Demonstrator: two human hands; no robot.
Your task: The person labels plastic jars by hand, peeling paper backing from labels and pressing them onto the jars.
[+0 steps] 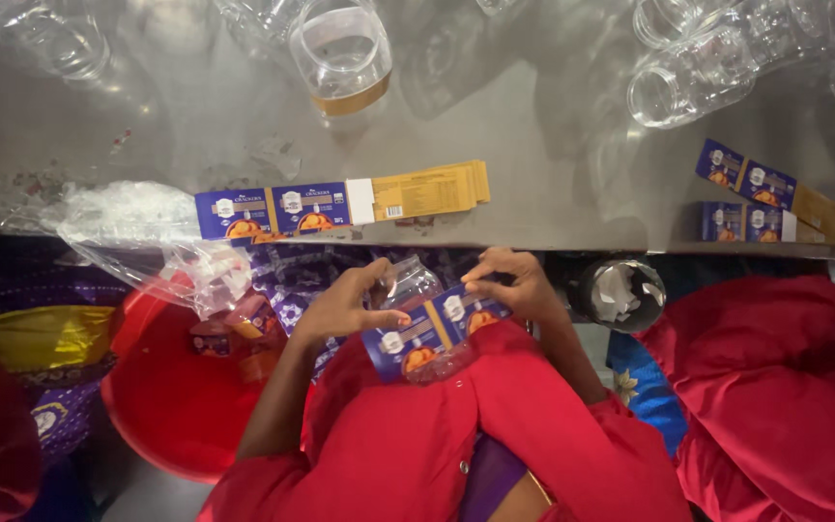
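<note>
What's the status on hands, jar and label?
Left hand and right hand pressing blue label around clear jar. Nothing in the way.

left hand [345, 307]: fingers curled, thumb pointing right, closed in a grip
right hand [514, 283]: fingers bent down, pinching
forearms: bare, angled inward toward each other

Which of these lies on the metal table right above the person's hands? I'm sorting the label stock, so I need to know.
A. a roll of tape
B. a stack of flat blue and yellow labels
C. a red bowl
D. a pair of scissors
B: a stack of flat blue and yellow labels lies at the metal table edge, just beyond both hands.
</note>
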